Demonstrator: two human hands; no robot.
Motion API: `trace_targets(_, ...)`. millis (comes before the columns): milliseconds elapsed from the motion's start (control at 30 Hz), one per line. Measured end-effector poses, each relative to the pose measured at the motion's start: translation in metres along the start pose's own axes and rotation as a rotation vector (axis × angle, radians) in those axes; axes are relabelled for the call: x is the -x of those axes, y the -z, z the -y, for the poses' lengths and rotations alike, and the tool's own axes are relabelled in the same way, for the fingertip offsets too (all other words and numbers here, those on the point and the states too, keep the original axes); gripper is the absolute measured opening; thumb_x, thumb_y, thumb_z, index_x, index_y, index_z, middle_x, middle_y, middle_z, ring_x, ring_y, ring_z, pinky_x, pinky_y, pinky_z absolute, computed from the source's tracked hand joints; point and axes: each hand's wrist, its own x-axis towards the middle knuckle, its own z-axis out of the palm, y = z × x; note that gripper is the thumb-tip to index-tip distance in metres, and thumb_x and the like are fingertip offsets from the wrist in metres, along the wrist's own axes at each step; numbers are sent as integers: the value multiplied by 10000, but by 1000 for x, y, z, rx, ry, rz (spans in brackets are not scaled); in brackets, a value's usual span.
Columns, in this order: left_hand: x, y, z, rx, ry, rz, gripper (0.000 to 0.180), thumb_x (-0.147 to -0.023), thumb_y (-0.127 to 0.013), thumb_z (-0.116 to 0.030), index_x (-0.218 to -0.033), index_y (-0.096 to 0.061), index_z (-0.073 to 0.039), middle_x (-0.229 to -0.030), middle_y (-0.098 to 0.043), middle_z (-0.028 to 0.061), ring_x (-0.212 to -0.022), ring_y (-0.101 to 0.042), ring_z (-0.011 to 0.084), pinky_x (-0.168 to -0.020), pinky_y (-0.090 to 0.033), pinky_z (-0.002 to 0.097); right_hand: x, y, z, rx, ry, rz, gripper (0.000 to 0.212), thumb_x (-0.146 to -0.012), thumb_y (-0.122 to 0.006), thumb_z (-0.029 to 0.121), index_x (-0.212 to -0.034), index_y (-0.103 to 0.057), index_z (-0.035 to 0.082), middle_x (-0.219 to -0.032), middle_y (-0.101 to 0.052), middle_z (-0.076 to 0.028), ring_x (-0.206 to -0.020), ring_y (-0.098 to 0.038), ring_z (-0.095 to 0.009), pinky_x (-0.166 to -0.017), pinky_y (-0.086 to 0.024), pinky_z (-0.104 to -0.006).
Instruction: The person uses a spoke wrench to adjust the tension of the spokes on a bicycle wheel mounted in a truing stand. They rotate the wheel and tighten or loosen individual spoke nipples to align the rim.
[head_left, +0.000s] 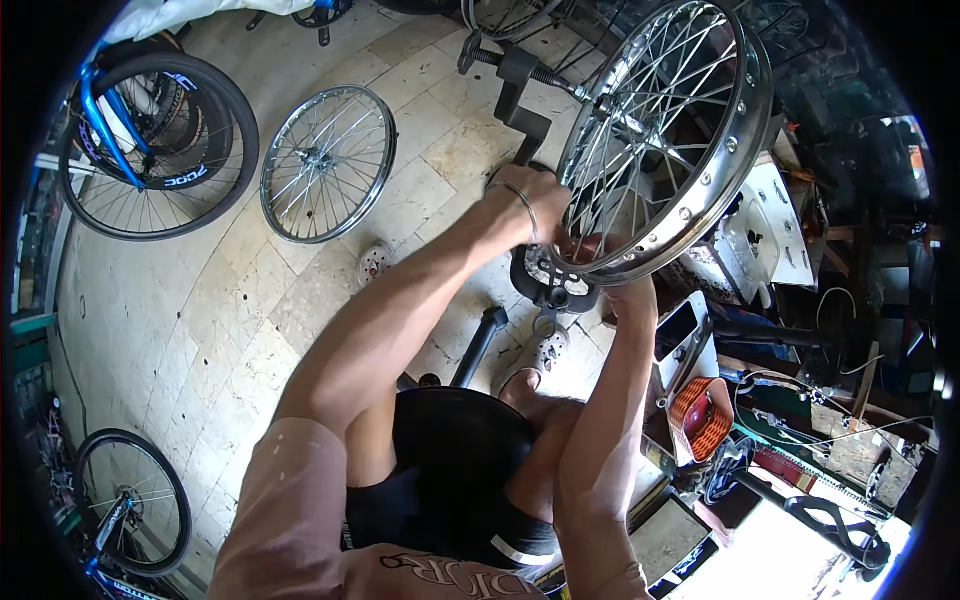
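A bare, spoked bicycle wheel (655, 145) with a shiny silver rim is mounted upright in a black truing stand (515, 90). At the near lower edge of the rim, my left hand (535, 203) is closed, its fingers bent in beside the spokes; whatever they pinch is too hidden to name. My right hand (610, 262) comes up from below and curls around the bottom of the rim, which covers part of its fingers. Below both hands is the stand's dark base (550, 285).
Another silver spoked wheel (328, 163) lies on the tiled floor, near a black-tyred wheel (230, 130) with a blue fork. To the right are a cluttered bench, an orange basket (700, 420) and a phone (677, 332). A black stool part (480, 345) stands between my legs.
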Motion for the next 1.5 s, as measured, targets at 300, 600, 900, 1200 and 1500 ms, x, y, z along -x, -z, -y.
trace_targets(300, 36, 55, -23, 46, -39, 38, 78, -709, -591, -64, -753, -650, -39, -720, -635, 169, -723, -636, 311, -645, -494, 408, 1, 6, 0, -141, -15, 1, 297, -697, -711, 17, -975, -621, -38, -870, -649, -77, -762, -603, -131, -666, -490, -256)
trace_targets(600, -2, 3, 34, 544, -204, 256, 199, -763, -666, -173, -942, -692, -91, -804, -679, 100, -680, -620, 194, -642, -456, 313, 14, 7, 31, -122, -109, 6, 261, -653, -743, 4, -897, -655, -36, -831, -660, -100, -738, -629, -162, -677, -503, -275)
trace_targets(900, -7, -19, 41, 778, -196, 276, 194, -728, -674, -28, -909, -709, -88, -800, -693, 70, -707, -633, 126, -651, -480, 274, 2, 9, 5, -105, 21, 88, 287, -664, -748, 115, -892, -655, -32, -826, -666, -96, -711, -611, -137, -646, -463, -258)
trace_targets(1200, 45, 50, -23, 18, -32, -18, 78, -725, -596, -66, -733, -672, -82, -720, -653, 128, -675, -644, 273, -607, -508, 386, 4, 5, 17, 258, 51, 99, 270, -739, -676, 58, -973, -616, -62, -866, -650, -119, -761, -621, -155, -681, -504, -257)
trace_targets(1500, 42, 42, 30, 380, -97, 45, 129, -760, -650, -143, -873, -685, -93, -718, -644, 113, -674, -617, 254, -627, -454, 358, 1, 6, 13, 90, -99, 59, 285, -746, -686, 75, -998, -628, -45, -796, -656, -61, -694, -600, -124, -606, -456, -220)
